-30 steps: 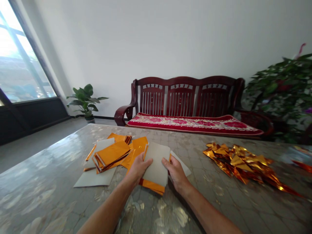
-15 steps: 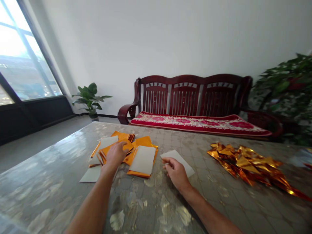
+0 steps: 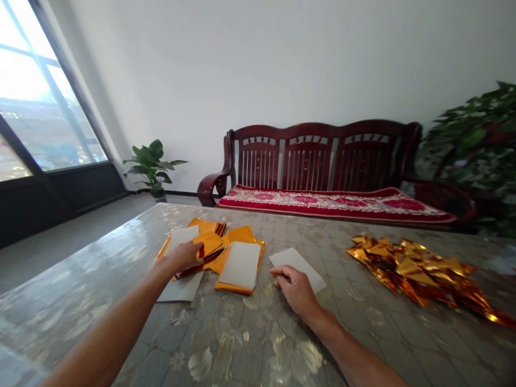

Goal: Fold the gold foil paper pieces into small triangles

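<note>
Left hand [image 3: 183, 257]: fingers reaching over the orange paper pile [image 3: 212, 242], thumb a little apart from them, spread moderate. Cannot tell whether a sheet is pinched. Right hand [image 3: 296, 290]: fingers curled, narrow; cannot tell whether anything is held. It lies over the near part of a loose white card [image 3: 305, 267].

Between my hands: white card on orange sheets [image 3: 241, 263], flat on the table [image 3: 226, 344], untouched. White paper [image 3: 185, 290] shows below my left hand. Crumpled gold foil [image 3: 417, 269] is well out to the right of my right hand.

Judgement: step in hand is reaching into the pile. Taking from it calls for a fingertip pinch at an edge, as the sheets overlap and neighbours could drag.
</note>
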Motion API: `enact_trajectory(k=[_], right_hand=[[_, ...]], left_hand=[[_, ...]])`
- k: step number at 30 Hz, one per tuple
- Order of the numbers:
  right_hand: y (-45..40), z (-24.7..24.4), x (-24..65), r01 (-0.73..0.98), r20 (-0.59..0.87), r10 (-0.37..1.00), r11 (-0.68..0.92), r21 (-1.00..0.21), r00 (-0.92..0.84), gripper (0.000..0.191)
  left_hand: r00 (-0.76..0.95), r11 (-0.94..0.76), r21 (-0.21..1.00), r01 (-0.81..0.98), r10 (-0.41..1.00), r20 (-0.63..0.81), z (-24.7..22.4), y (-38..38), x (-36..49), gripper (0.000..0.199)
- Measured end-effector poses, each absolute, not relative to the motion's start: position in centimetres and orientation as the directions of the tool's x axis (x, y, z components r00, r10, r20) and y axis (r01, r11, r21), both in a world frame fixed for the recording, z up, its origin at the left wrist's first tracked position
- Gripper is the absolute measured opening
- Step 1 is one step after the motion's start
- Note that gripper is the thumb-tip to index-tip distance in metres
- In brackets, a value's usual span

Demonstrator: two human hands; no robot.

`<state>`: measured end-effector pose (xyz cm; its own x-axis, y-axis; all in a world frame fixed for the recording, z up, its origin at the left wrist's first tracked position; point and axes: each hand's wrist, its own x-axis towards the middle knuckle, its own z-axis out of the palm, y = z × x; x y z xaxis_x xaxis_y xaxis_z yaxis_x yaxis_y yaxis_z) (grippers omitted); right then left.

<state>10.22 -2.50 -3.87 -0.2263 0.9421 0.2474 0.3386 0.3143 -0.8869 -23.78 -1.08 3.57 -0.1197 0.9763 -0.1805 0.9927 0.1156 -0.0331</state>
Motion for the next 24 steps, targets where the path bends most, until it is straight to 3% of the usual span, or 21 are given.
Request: enact_trajectory(k=[16, 24], right_hand=[[-2.5, -3.7, 10.3, 0.362, 0.225, 0.945, 0.302, -0.882, -0.239, 0.035], [-2.6, -3.6, 10.3, 0.347, 0.210, 0.944, 0.292, -0.891, -0.253, 0.034]], left_hand=[[-0.034, 0.032, -0.018, 0.999, 0.989, -0.147, 4.6, -1.9, -24.6, 0.044], [-0.038, 0.032, -0.069, 0.997, 0.995, -0.094, 3.1, -2.1, -24.5, 0.036]])
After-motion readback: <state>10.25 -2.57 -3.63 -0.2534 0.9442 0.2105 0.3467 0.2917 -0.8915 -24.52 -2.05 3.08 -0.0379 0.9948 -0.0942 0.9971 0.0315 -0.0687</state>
